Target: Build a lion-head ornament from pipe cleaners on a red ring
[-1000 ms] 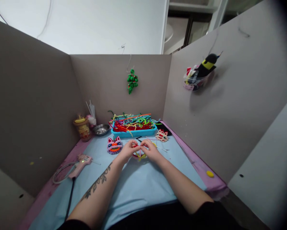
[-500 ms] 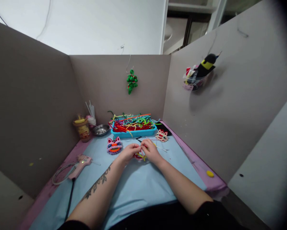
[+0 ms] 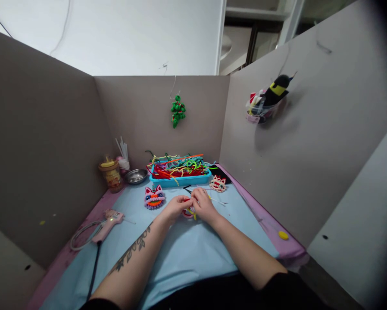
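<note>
My left hand [image 3: 176, 206] and my right hand [image 3: 202, 203] meet over the light blue mat [image 3: 180, 254], fingers pinched together on a small red and yellow pipe-cleaner piece [image 3: 189, 212] that lies between them. Most of the piece is hidden by my fingers. A finished pipe-cleaner cat face [image 3: 154, 197] in pink, orange and purple lies just left of my left hand. A smaller white and red pipe-cleaner figure [image 3: 218, 184] lies beyond my right hand.
A blue tray [image 3: 180, 178] heaped with coloured pipe cleaners stands at the back. A steel bowl [image 3: 136, 175], a jar [image 3: 111, 173] and a pink glue gun [image 3: 107, 220] with its cord sit left. Grey partition walls close in three sides; a yellow disc [image 3: 283, 234] lies right.
Both hands have drawn closer together over the small piece and shifted slightly; the fingers keep working it. Nothing else on the mat has moved.
</note>
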A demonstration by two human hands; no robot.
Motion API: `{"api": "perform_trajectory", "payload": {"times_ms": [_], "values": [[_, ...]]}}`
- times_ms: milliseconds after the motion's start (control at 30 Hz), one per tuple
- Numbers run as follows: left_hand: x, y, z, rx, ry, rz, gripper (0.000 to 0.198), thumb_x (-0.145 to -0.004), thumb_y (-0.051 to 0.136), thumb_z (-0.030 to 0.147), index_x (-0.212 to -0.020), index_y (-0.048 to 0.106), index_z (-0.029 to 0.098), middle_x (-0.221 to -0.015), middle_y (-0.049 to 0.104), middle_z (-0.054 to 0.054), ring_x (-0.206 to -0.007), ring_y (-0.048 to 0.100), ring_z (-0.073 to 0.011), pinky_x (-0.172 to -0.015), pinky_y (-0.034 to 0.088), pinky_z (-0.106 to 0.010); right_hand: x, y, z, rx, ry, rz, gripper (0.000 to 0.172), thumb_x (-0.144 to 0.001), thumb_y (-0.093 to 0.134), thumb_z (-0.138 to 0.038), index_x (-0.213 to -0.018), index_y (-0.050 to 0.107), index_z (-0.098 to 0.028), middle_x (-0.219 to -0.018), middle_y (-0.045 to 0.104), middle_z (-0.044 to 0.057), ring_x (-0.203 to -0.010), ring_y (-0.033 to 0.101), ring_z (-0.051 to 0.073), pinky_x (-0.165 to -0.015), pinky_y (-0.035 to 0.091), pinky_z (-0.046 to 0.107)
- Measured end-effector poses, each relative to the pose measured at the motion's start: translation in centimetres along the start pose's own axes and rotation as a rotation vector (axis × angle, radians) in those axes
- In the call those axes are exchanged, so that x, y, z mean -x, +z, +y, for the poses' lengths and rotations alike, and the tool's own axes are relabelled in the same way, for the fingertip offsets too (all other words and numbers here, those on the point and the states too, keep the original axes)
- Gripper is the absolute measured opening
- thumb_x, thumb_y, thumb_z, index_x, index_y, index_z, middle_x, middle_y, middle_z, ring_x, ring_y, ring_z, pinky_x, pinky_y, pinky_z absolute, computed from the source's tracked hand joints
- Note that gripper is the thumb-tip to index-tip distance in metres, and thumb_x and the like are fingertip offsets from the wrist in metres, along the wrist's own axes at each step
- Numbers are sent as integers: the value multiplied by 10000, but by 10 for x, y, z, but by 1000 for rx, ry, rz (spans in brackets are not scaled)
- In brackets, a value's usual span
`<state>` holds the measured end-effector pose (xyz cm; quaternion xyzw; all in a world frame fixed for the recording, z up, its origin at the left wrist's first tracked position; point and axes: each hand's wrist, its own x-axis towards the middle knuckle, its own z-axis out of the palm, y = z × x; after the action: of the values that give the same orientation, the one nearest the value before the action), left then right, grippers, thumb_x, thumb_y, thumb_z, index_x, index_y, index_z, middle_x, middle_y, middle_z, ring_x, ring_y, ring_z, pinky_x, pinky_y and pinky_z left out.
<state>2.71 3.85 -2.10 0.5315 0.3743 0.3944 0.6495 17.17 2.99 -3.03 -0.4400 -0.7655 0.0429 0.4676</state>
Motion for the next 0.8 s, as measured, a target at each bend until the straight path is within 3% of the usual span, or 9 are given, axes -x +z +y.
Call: {"api": "perform_trajectory", "payload": {"times_ms": [167,333,500,800], "values": [[0,1,0,18,58,42,491,-493,798,360,-784,457,159,-589,589,39,-499,554,-97,-501,400,-201,-1,2,4,-59,12,-11,110,-784,436,-122,-737,498,-199,-844,489,52,-871,442,202,-782,372,333],[-1,-5,0,-10,78,-106,477,-559,768,339,-843,418,181,-642,608,28,-532,579,-118,-511,431,-219,-1,5,8,-166,42,-40,108,-772,455,-137,-700,508,-197,-861,500,46,-892,451,194,-812,369,337],[-1,-8,0,-123,188,-225,373,-651,700,293,-864,412,191,-694,600,20,-588,580,-119,-548,445,-227,-1,9,11,-289,119,-64,141,-767,450,-168,-635,491,-192,-878,500,42,-897,465,187,-829,364,338],[5,-1,5,-529,473,-42,234,-690,601,157,-907,515,188,-784,619,-16,-734,584,-147,-655,429,-231,-2,16,18,-487,246,-98,128,-719,440,-199,-598,481,-187,-819,504,21,-854,480,174,-806,372,323]]}}
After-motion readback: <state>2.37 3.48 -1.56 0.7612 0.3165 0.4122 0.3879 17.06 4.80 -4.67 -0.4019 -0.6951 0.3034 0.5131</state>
